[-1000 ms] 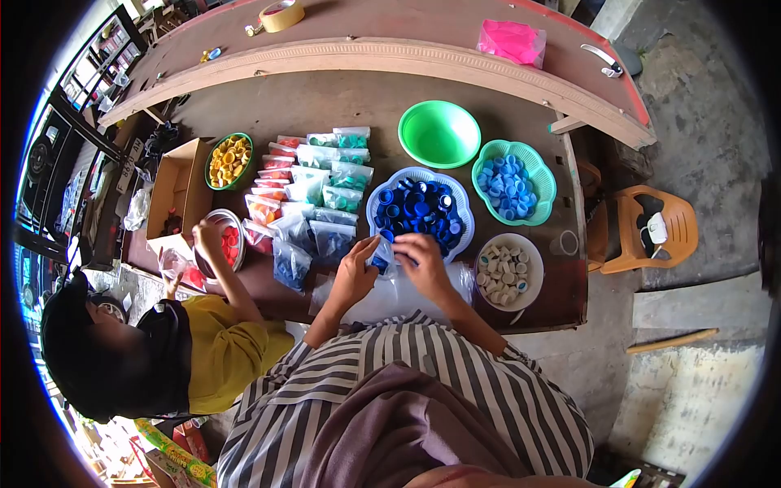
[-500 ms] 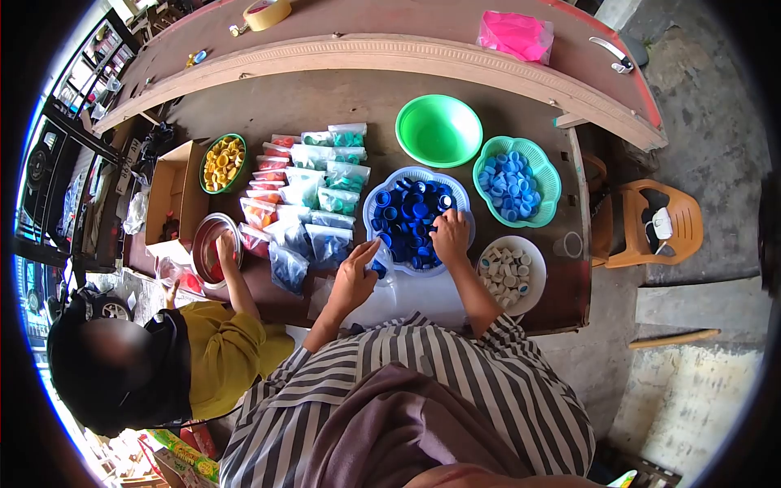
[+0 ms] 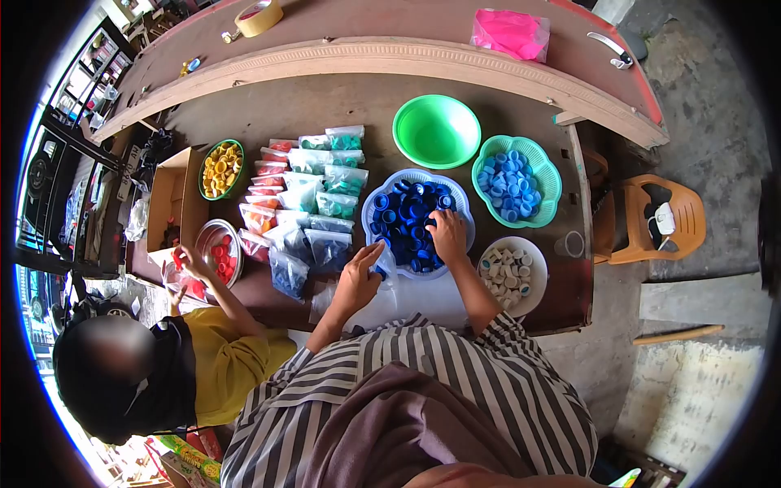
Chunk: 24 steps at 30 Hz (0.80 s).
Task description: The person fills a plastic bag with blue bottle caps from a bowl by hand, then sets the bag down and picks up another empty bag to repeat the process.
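Observation:
Dark blue caps [image 3: 415, 213] fill a pale blue scalloped basket [image 3: 464, 203] in front of me. My right hand [image 3: 447, 236] is at the basket's right side, its fingers curled down on the caps; whether a cap is between them is hidden. At the basket's lower left, my left hand [image 3: 358, 281] is closed round a clear plastic bag [image 3: 387, 264], which hangs beside the rim. Part of a dark blue cap shows near the left fingertips. More clear plastic [image 3: 423, 302] lies flat on the table below the basket.
Filled bags [image 3: 309, 195] lie in rows to the left. Around stand a green bowl [image 3: 437, 132], a basket of light blue caps [image 3: 510, 185], a white bowl of white caps [image 3: 512, 276] and a yellow-cap basket [image 3: 221, 169]. At left, a co-worker [image 3: 220, 350] handles red caps beside a metal bowl [image 3: 236, 272].
The co-worker's hand has moved left out of the metal bowl, now holding something red over a bag. My hands have shifted only slightly at the basket.

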Motion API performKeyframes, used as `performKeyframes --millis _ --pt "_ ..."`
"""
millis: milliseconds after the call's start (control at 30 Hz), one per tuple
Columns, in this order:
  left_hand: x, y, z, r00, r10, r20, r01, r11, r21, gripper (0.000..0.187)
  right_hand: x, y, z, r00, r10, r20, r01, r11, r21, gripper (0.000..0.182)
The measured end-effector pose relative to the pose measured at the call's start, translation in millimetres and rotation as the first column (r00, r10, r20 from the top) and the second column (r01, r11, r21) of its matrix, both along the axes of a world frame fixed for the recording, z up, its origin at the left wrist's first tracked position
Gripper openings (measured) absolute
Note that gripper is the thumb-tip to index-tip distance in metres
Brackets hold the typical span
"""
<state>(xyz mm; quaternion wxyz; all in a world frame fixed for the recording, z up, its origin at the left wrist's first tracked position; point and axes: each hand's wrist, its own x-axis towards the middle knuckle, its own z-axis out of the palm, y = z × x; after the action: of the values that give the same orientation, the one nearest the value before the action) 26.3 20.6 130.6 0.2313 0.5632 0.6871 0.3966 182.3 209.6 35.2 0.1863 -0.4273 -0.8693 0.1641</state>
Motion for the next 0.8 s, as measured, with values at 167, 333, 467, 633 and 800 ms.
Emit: performKeyframes --millis 167,333,467,633,800 --pt "2 -4 5 0.997 0.02 0.075 -0.016 0.998 -0.054 0.06 3 8 -18 0.996 -0.023 -0.09 0.021 1.0 -0.017 0.016" --pt "1 -11 7 0.995 0.032 0.094 -0.028 0.999 -0.043 0.061 12 13 -7 0.863 -0.129 -0.488 -0.182 0.822 -0.54 0.014" --pt "3 -14 8 0.996 0.032 0.079 -0.029 0.999 -0.039 0.061 21 0 20 0.6 -0.472 -0.646 -0.531 0.369 -0.763 0.016" --pt "3 -16 5 0.998 0.016 0.068 -0.017 1.0 0.011 0.061 23 -12 28 0.514 -0.572 -0.64 -0.675 0.191 -0.713 0.021" --pt "3 -17 26 0.984 0.019 0.177 -0.014 1.0 -0.028 0.06 15 -31 48 0.58 -0.457 -0.675 -0.573 0.361 -0.736 0.016"
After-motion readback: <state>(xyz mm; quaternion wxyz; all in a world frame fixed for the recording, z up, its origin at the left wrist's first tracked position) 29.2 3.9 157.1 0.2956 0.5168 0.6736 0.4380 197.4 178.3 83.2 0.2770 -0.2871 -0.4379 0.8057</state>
